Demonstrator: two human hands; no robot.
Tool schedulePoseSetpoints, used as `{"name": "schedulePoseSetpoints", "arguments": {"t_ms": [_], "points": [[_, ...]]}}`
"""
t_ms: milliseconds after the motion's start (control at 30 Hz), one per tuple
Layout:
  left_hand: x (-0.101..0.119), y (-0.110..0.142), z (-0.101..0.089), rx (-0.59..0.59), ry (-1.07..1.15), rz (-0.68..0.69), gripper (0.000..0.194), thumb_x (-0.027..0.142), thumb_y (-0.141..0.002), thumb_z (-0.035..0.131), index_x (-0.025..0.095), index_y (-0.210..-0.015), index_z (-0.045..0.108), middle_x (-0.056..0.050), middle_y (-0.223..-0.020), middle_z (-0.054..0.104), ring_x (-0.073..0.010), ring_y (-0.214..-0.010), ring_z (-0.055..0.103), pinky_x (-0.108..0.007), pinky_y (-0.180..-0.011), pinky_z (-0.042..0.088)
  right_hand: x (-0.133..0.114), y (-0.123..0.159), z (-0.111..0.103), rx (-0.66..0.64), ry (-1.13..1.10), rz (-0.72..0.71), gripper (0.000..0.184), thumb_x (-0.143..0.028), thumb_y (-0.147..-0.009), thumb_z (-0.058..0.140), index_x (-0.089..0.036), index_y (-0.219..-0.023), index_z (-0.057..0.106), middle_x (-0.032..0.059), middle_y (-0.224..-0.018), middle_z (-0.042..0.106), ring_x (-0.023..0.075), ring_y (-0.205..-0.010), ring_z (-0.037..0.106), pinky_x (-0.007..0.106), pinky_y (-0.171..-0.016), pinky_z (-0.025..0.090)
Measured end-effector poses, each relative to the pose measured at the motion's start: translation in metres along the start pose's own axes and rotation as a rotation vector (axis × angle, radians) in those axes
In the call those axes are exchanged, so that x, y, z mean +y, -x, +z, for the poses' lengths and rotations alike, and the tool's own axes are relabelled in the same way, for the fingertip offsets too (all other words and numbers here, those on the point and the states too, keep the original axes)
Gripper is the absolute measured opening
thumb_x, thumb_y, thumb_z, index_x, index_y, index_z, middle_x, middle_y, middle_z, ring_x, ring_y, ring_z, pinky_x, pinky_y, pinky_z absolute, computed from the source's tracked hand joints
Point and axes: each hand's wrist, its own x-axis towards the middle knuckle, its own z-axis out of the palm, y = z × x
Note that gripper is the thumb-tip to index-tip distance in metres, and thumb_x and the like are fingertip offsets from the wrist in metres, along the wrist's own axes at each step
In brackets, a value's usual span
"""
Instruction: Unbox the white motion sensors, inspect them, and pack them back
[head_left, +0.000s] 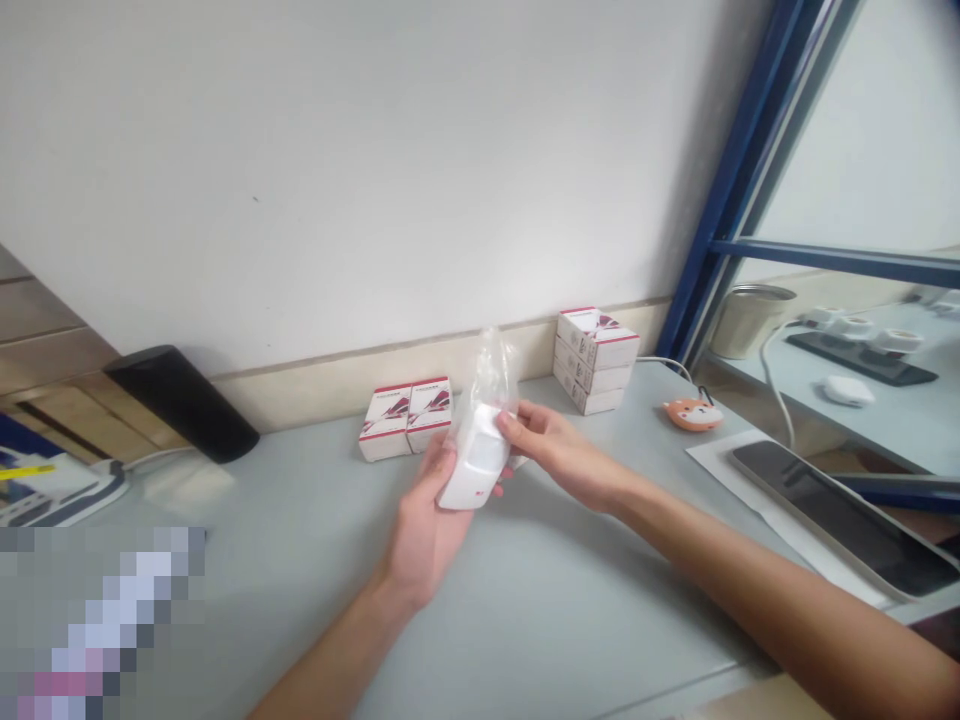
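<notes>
A white motion detector point(480, 455) with a small red mark near its lower end is held over the table, tilted to the right. A clear plastic bag point(491, 365) sticks up from its top end; how far it covers the detector I cannot tell. My left hand point(427, 520) is closed around its left side and underside, thumb along the edge. From the right, my right hand point(551, 445) grips the upper part, with the thumb on the front and the other fingers partly hidden behind.
Two white-and-red boxes point(405, 415) lie side by side behind my hands, a stack of similar boxes point(596, 360) to their right. A black cylinder point(184, 400) leans at left. An orange animal-face case point(691, 412) and a long dark-screened device point(840, 510) lie at right, near a blue frame point(720, 200).
</notes>
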Motion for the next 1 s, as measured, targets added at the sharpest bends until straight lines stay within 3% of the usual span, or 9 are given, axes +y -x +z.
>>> {"name": "schedulePoseSetpoints", "arguments": {"t_ms": [100, 167, 267, 333, 500, 600, 833, 1000], "points": [[-0.001, -0.007, -0.004, -0.003, -0.071, 0.099, 0.030, 0.046, -0.101, 0.061, 0.025, -0.123, 0.066, -0.006, -0.138, 0.067, -0.0261, -0.126, 0.062, -0.038, -0.101, 0.050, 0.000, -0.002, -0.001, -0.021, -0.003, -0.001, 0.044, -0.055, -0.092, 0.073, -0.021, -0.120, 0.070, 0.0081, -0.113, 0.077, 0.0221, -0.098, 0.073, 0.036, -0.087, 0.059], [-0.002, -0.011, -0.006, 0.035, -0.146, 0.150, 0.033, 0.049, -0.101, 0.062, 0.027, -0.125, 0.067, -0.005, -0.142, 0.066, -0.0264, -0.133, 0.059, -0.039, -0.108, 0.047, 0.001, -0.003, 0.001, 0.064, 0.017, -0.042, 0.043, -0.049, -0.090, 0.077, -0.021, -0.122, 0.070, 0.0086, -0.119, 0.077, 0.0242, -0.107, 0.072, 0.036, -0.089, 0.059], [-0.004, -0.012, -0.009, 0.103, -0.303, 0.216, 0.040, 0.052, -0.100, 0.062, 0.029, -0.133, 0.066, -0.004, -0.145, 0.065, -0.0280, -0.138, 0.057, -0.040, -0.114, 0.044, 0.002, -0.002, 0.008, 0.189, 0.096, -0.140, 0.038, -0.041, -0.087, 0.080, -0.021, -0.117, 0.070, 0.0076, -0.113, 0.078, 0.0239, -0.102, 0.073, 0.036, -0.089, 0.058], [-0.006, -0.009, -0.010, 0.076, -0.405, 0.291, 0.044, 0.049, -0.101, 0.060, 0.030, -0.141, 0.062, -0.005, -0.150, 0.062, -0.0296, -0.144, 0.052, -0.042, -0.118, 0.041, 0.003, -0.001, 0.010, 0.245, 0.198, -0.219, 0.037, -0.039, -0.085, 0.080, -0.022, -0.117, 0.070, 0.0059, -0.112, 0.078, 0.0226, -0.099, 0.073, 0.036, -0.089, 0.057], [-0.010, 0.000, -0.013, 0.000, -0.632, 0.515, 0.057, 0.040, -0.101, 0.059, 0.032, -0.156, 0.046, -0.005, -0.166, 0.045, -0.0307, -0.155, 0.037, -0.043, -0.125, 0.034, 0.004, 0.000, 0.003, 0.252, 0.400, -0.296, 0.034, -0.042, -0.087, 0.079, -0.023, -0.114, 0.069, 0.0037, -0.109, 0.078, 0.0210, -0.094, 0.070, 0.034, -0.090, 0.054], [-0.010, 0.000, -0.013, 0.044, -0.719, 0.504, 0.055, 0.040, -0.103, 0.057, 0.031, -0.156, 0.046, -0.005, -0.166, 0.045, -0.0290, -0.154, 0.039, -0.042, -0.125, 0.033, 0.005, 0.000, -0.001, 0.241, 0.469, -0.321, 0.035, -0.046, -0.089, 0.078, -0.023, -0.114, 0.069, 0.0038, -0.107, 0.077, 0.0209, -0.091, 0.069, 0.034, -0.087, 0.053], [-0.005, -0.008, -0.007, 0.106, -0.681, 0.476, 0.040, 0.039, -0.095, 0.070, 0.027, -0.134, 0.067, -0.007, -0.145, 0.064, -0.0292, -0.144, 0.049, -0.035, -0.123, 0.030, 0.012, 0.000, -0.006, 0.245, 0.590, -0.409, 0.047, -0.048, -0.090, 0.077, -0.028, -0.131, 0.066, 0.0054, -0.122, 0.075, 0.0248, -0.103, 0.067, 0.036, -0.093, 0.051], [-0.003, -0.019, -0.018, 0.176, -0.719, 0.447, 0.040, 0.040, -0.091, 0.076, 0.029, -0.129, 0.071, -0.005, -0.134, 0.070, -0.0282, -0.126, 0.059, -0.036, -0.114, 0.038, 0.017, -0.006, -0.004, 0.226, 0.587, -0.302, 0.050, -0.050, -0.093, 0.073, -0.030, -0.137, 0.063, 0.0060, -0.122, 0.075, 0.0264, -0.105, 0.067, 0.039, -0.096, 0.049]]}}
